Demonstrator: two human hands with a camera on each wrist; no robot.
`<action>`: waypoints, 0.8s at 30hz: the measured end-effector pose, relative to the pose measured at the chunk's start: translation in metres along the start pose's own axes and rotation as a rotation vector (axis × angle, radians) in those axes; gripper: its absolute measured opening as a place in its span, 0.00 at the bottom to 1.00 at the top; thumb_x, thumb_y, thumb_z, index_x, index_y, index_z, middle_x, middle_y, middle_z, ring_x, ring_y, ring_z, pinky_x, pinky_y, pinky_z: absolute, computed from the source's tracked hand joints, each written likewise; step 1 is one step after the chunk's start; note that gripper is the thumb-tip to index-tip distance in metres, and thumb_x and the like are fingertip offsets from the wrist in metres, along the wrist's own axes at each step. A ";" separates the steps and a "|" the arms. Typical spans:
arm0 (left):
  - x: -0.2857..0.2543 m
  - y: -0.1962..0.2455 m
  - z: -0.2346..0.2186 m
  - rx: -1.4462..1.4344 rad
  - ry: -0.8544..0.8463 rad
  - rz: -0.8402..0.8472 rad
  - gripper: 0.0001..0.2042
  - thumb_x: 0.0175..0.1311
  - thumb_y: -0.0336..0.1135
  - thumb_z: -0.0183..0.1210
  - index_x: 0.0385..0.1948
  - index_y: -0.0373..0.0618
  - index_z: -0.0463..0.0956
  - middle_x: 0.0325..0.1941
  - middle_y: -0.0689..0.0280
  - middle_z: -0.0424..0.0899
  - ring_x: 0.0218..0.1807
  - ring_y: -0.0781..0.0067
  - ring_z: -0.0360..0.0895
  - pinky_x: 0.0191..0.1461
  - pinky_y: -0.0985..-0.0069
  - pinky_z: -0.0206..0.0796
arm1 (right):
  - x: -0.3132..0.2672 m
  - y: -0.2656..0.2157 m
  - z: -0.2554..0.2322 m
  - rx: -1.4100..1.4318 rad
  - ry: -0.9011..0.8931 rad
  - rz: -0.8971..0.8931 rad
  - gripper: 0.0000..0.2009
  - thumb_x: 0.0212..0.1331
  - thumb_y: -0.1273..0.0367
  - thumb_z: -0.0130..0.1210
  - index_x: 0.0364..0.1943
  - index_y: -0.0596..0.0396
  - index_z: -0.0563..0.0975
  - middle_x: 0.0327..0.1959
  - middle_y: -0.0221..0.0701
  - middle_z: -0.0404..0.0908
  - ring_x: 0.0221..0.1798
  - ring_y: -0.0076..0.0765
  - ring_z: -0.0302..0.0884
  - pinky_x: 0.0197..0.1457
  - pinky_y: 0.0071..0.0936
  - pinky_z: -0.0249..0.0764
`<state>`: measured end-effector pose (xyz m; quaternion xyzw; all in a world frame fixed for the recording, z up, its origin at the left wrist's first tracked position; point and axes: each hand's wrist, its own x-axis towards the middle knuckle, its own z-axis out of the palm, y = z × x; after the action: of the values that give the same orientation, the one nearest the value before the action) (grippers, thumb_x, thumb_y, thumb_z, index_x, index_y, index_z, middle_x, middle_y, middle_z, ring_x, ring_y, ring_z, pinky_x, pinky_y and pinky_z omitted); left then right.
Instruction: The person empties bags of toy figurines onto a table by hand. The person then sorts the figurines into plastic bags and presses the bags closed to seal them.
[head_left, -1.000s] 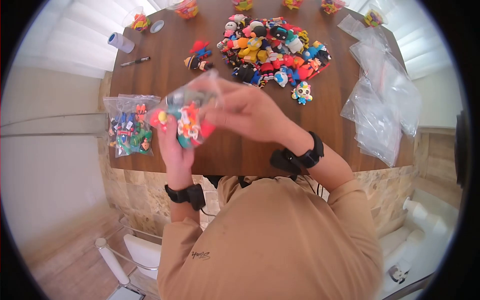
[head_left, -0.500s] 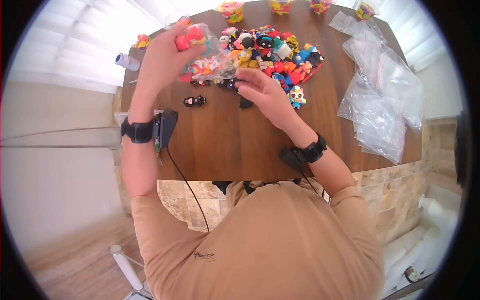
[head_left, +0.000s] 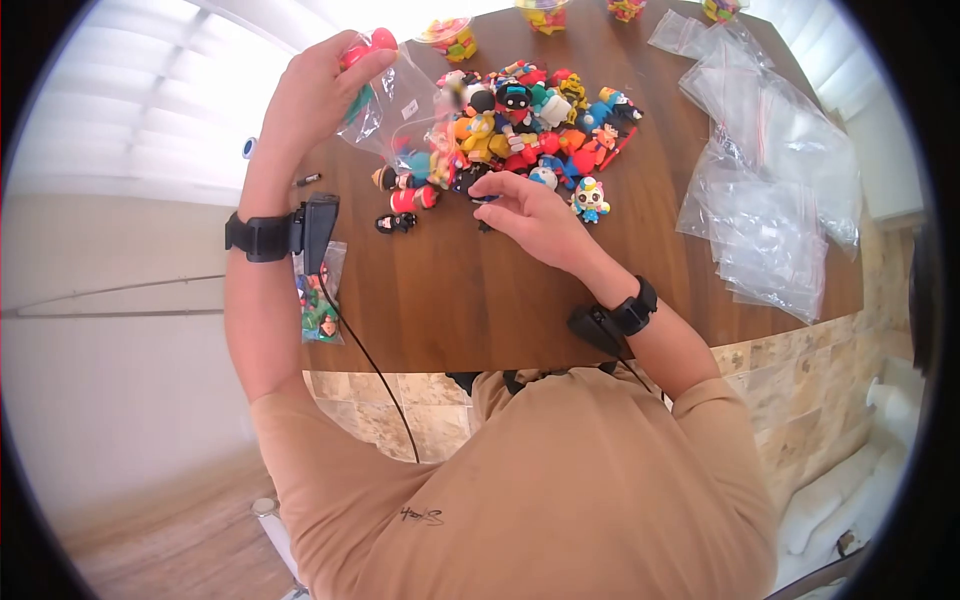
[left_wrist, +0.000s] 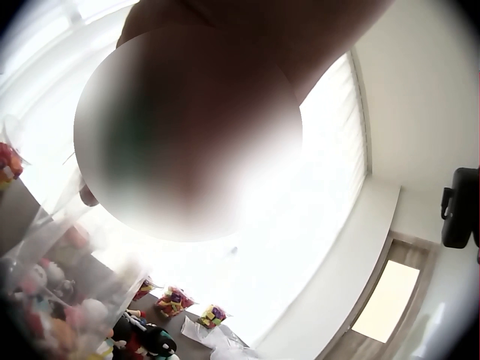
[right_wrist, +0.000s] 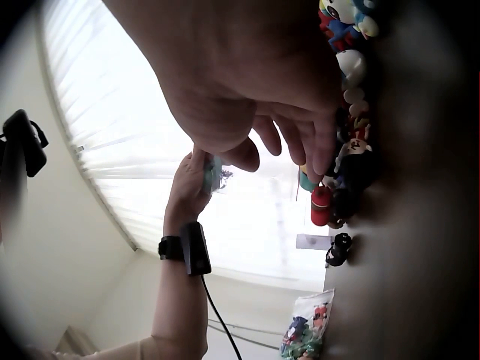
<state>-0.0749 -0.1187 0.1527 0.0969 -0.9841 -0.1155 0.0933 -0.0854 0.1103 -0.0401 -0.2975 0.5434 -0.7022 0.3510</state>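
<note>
High at the table's left, my left hand (head_left: pixel 312 98) grips a clear plastic bag (head_left: pixel 408 108), with a red toy (head_left: pixel 382 40) by its fingers. The bag hangs tilted towards a heap of small figures (head_left: pixel 515 125), and blurred colourful toys show at its low end. Beside the heap's near edge is my right hand (head_left: pixel 535 215), fingers loosely bent and apart, holding nothing visible. A red toy (head_left: pixel 413 198) and a black figure (head_left: pixel 396 222) lie left of it. In the right wrist view the left hand (right_wrist: pixel 190 186) is raised.
Flat clear bags (head_left: pixel 765 200) cover the table's right side. A filled bag (head_left: pixel 322 310) lies at the left edge, with a pen (head_left: pixel 309 180) beyond it. Several tubs of colourful pieces (head_left: pixel 545 14) line the far edge. A white-faced figure (head_left: pixel 590 200) stands right of the heap.
From in front of the body, my left hand has carried the bag up and away, tilting it over the table. The right hand has left the bag. The red and black toys now lie below it.
</note>
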 end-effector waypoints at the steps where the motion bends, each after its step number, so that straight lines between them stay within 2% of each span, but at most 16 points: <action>1: 0.000 0.000 0.001 0.005 0.000 0.004 0.20 0.71 0.50 0.56 0.40 0.38 0.78 0.24 0.66 0.77 0.27 0.78 0.69 0.35 0.76 0.64 | 0.000 0.001 -0.001 0.003 0.002 -0.005 0.18 0.65 0.68 0.57 0.55 0.62 0.74 0.51 0.33 0.80 0.50 0.26 0.79 0.56 0.26 0.74; 3: 0.001 0.001 0.004 -0.101 -0.009 -0.031 0.21 0.74 0.51 0.51 0.41 0.38 0.80 0.25 0.66 0.78 0.28 0.77 0.70 0.36 0.76 0.65 | 0.001 0.003 -0.002 -0.035 -0.010 0.007 0.17 0.64 0.67 0.57 0.54 0.62 0.74 0.51 0.34 0.80 0.50 0.27 0.79 0.56 0.27 0.74; 6: 0.003 -0.005 0.007 -0.056 0.033 -0.041 0.23 0.75 0.52 0.48 0.44 0.39 0.82 0.27 0.63 0.81 0.30 0.73 0.75 0.39 0.74 0.68 | 0.001 -0.004 -0.003 -0.071 -0.057 0.059 0.15 0.67 0.71 0.54 0.55 0.61 0.73 0.55 0.32 0.77 0.54 0.26 0.78 0.59 0.26 0.74; 7: 0.004 -0.009 0.009 -0.052 0.034 -0.040 0.23 0.75 0.52 0.48 0.44 0.39 0.82 0.27 0.63 0.81 0.30 0.73 0.75 0.39 0.74 0.68 | 0.001 -0.004 -0.003 -0.068 -0.058 0.055 0.15 0.67 0.71 0.54 0.55 0.61 0.73 0.55 0.32 0.77 0.54 0.26 0.78 0.59 0.26 0.74; 9: 0.007 -0.015 0.011 -0.029 0.043 0.005 0.23 0.75 0.51 0.48 0.45 0.38 0.83 0.32 0.59 0.86 0.35 0.67 0.81 0.43 0.71 0.71 | 0.000 -0.003 -0.003 -0.071 -0.065 0.076 0.15 0.67 0.71 0.54 0.55 0.61 0.73 0.54 0.32 0.78 0.55 0.26 0.77 0.59 0.26 0.74; 16: 0.006 -0.006 0.004 0.004 -0.026 -0.023 0.24 0.75 0.51 0.47 0.45 0.37 0.83 0.39 0.53 0.87 0.43 0.59 0.84 0.49 0.69 0.72 | 0.001 0.003 -0.004 -0.086 -0.080 0.056 0.16 0.67 0.71 0.54 0.56 0.62 0.72 0.54 0.33 0.78 0.57 0.25 0.75 0.59 0.26 0.74; 18: 0.006 -0.008 0.003 0.106 0.023 0.083 0.23 0.76 0.49 0.47 0.44 0.37 0.82 0.36 0.54 0.87 0.43 0.54 0.84 0.49 0.67 0.71 | 0.001 0.009 -0.002 -0.089 -0.027 0.016 0.18 0.64 0.67 0.57 0.55 0.58 0.75 0.51 0.35 0.81 0.52 0.35 0.80 0.57 0.31 0.74; 19: 0.007 -0.011 0.003 0.108 0.016 0.071 0.23 0.76 0.49 0.47 0.44 0.37 0.82 0.36 0.54 0.87 0.43 0.54 0.84 0.49 0.67 0.71 | -0.003 0.001 0.002 -0.082 -0.036 0.024 0.18 0.64 0.67 0.57 0.55 0.58 0.75 0.51 0.35 0.81 0.52 0.35 0.80 0.57 0.31 0.74; 21: 0.013 -0.019 0.006 0.221 0.178 0.294 0.22 0.77 0.48 0.46 0.42 0.37 0.82 0.33 0.53 0.85 0.43 0.49 0.82 0.50 0.63 0.70 | -0.013 -0.022 0.010 -0.507 -0.155 -0.108 0.17 0.62 0.70 0.58 0.56 0.53 0.76 0.55 0.33 0.78 0.57 0.41 0.77 0.60 0.32 0.74; 22: 0.012 -0.016 0.007 0.242 0.275 0.393 0.21 0.78 0.46 0.46 0.41 0.35 0.81 0.27 0.58 0.82 0.30 0.60 0.80 0.37 0.68 0.70 | -0.013 -0.005 0.019 -0.709 -0.213 -0.466 0.18 0.58 0.66 0.63 0.53 0.48 0.79 0.59 0.32 0.76 0.63 0.47 0.71 0.65 0.39 0.70; 23: 0.008 -0.014 0.008 0.247 0.263 0.358 0.21 0.78 0.46 0.46 0.41 0.35 0.81 0.27 0.58 0.82 0.30 0.60 0.80 0.37 0.68 0.70 | -0.017 -0.002 0.036 -0.691 -0.246 -0.457 0.18 0.58 0.66 0.63 0.53 0.48 0.79 0.59 0.32 0.76 0.63 0.47 0.71 0.65 0.39 0.70; 24: 0.004 -0.011 0.010 0.262 0.271 0.343 0.20 0.76 0.45 0.46 0.38 0.36 0.80 0.27 0.56 0.82 0.31 0.56 0.79 0.37 0.65 0.69 | -0.023 0.000 0.058 -0.842 -0.464 -0.648 0.19 0.56 0.64 0.64 0.52 0.47 0.79 0.61 0.32 0.74 0.66 0.45 0.67 0.67 0.40 0.67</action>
<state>-0.0791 -0.1283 0.1413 -0.0457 -0.9713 0.0446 0.2291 -0.0261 0.0967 -0.0279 -0.7089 0.5657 -0.4138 0.0793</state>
